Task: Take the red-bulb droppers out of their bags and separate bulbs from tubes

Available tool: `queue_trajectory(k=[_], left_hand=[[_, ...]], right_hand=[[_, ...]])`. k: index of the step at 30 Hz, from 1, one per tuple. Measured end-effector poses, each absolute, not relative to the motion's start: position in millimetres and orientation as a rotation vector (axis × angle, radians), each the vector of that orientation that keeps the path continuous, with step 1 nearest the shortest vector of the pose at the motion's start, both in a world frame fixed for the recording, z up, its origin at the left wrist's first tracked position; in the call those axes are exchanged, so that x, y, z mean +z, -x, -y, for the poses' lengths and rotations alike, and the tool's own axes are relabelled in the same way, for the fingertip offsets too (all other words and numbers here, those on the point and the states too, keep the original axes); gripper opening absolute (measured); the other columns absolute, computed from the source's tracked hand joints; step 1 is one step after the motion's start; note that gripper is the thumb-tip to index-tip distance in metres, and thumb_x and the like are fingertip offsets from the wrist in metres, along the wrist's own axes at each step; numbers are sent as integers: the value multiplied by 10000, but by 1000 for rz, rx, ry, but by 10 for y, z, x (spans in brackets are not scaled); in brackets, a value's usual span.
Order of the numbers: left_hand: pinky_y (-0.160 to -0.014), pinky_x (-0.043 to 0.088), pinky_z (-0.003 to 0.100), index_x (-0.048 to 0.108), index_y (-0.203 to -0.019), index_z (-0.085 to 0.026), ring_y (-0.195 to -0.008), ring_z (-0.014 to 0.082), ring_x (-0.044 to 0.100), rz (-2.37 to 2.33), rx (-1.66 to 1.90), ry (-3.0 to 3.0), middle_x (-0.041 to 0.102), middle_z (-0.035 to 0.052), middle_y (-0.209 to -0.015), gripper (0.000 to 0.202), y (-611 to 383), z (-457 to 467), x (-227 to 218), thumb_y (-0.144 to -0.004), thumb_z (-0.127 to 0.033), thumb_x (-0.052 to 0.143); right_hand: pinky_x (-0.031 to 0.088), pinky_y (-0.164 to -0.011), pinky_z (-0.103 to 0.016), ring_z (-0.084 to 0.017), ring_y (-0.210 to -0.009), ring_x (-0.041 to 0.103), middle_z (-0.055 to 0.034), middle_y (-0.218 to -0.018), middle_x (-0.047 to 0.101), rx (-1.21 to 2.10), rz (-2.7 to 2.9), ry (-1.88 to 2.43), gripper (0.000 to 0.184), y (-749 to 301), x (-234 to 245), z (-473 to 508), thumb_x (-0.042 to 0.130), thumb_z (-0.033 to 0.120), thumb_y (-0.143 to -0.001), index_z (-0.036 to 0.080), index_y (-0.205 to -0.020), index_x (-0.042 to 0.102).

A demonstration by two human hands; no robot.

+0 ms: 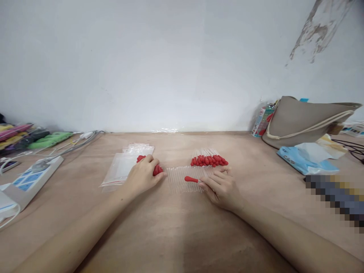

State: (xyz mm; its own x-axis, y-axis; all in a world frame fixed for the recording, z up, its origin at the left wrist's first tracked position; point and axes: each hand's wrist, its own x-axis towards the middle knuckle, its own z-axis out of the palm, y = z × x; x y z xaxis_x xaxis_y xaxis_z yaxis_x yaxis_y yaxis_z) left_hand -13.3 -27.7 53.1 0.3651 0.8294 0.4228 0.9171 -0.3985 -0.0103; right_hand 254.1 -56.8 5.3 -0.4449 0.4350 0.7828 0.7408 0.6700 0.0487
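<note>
Partway, I judge: a bunch of red-capped tubes (209, 160) lies done beyond the bare clear tubes (176, 180) left on the bench (159, 227), where my right hand (220, 187) pinches one capped tube (191, 179). My left hand (145, 172) covers loose red caps (158, 170), its grip hidden. Beside it, clear bags (116, 167) lie flat, contents indiscernible.

Kinda slouchy grey-beige bag (301, 119) at the right of the frame, with a labelled bottle (260, 120) right beside it and a blue tissue pack (297, 161) just below, plus some black cord (351, 147) near the edge. Left side's got a white power strip (30, 178), messy cables (92, 139) and a bright green packet (50, 140). White wall (170, 68) behind, scruffy peeled patch (317, 36) upper right.
</note>
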Motion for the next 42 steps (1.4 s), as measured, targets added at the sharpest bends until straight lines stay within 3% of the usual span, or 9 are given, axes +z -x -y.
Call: queue_trajectory(k=[4,6,11,17,21,28,33,42], left_hand=[[-795,434,336,494,-1098,-177,-911,207,516,1195,-871,2623,528,90,-998,341,-39,518,550,-801,-345,498],[-821,433,340,463,-1161,-182,-955,213,510,1014,-846,2780,525,106,-1058,389,-143,669,487,-811,-349,494],[-696,457,292,519,-1079,-189,-789,169,544,864,-681,2904,585,66,-906,284,-273,866,238,-865,-355,432],[-582,358,303,545,-816,-156,-644,167,491,841,-556,2714,561,38,-685,209,-264,832,129,-887,-270,385],[-582,329,297,494,-720,-157,-616,157,477,861,-508,2756,541,35,-659,246,-265,839,154,-893,-254,349],[-635,358,278,435,-717,-178,-633,149,479,1044,-467,3044,534,18,-676,284,-279,922,263,-915,-273,254],[-586,337,239,381,-665,-178,-584,120,427,1143,-543,3242,456,-11,-628,328,-283,958,337,-926,-296,222],[-616,333,210,436,-685,-161,-621,102,436,1353,-384,3468,462,-21,-640,370,-295,1001,566,-927,-351,231]], right_hand=[[257,-724,-301,-102,-586,476,13,-602,587,-435,2135,896,150,-2498,78,601,488,255,-837,202,-808,624],[252,-718,-301,-101,-583,488,11,-604,602,-400,2202,848,159,-2462,98,643,477,246,-841,197,-798,623],[239,-699,-301,-102,-588,500,11,-597,601,-267,2367,728,192,-2365,115,774,436,235,-849,188,-798,615],[221,-651,-288,-93,-565,459,11,-617,597,-68,2410,725,210,-2281,151,863,392,204,-853,169,-767,580],[223,-632,-283,-92,-538,400,20,-546,526,-233,2382,644,244,-2277,153,851,392,211,-864,162,-683,548],[287,-625,-283,-102,-572,378,19,-567,493,-645,2417,360,161,-2384,153,804,430,160,-862,140,-837,588],[314,-587,-284,-98,-560,370,22,-568,458,-849,2382,232,147,-2446,224,821,501,139,-821,108,-911,613],[349,-559,-272,-83,-581,400,2,-649,486,-1042,2349,50,183,-2507,369,813,484,123,-819,108,-913,641]])
